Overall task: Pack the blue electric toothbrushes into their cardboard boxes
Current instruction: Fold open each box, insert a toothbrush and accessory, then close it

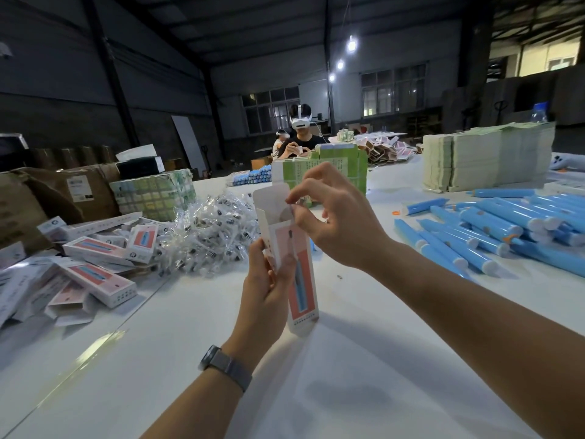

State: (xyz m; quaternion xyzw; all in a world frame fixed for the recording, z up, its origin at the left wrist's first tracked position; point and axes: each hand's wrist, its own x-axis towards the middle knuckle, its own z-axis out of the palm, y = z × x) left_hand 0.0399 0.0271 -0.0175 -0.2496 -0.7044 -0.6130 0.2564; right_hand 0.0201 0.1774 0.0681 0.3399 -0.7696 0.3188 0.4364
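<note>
I hold a white and pink toothbrush box [302, 289] upright over the middle of the white table [348, 375]. My left hand [266, 293] grips its lower left side. My right hand [332, 217] sits at the box's open top, with thumb and forefinger pinching something small at the raised top flap [272, 198]. What lies inside the box is hidden. A heap of blue electric toothbrushes [493, 229] lies on the table to the right.
Packed and flat boxes [95, 267] pile up at the left, beside a mound of brush heads in clear bags [218, 236]. Brown cartons [57, 198] stand behind them. Green box stacks [487, 156] rise at the back right. Two people with headsets [300, 134] sit across the table.
</note>
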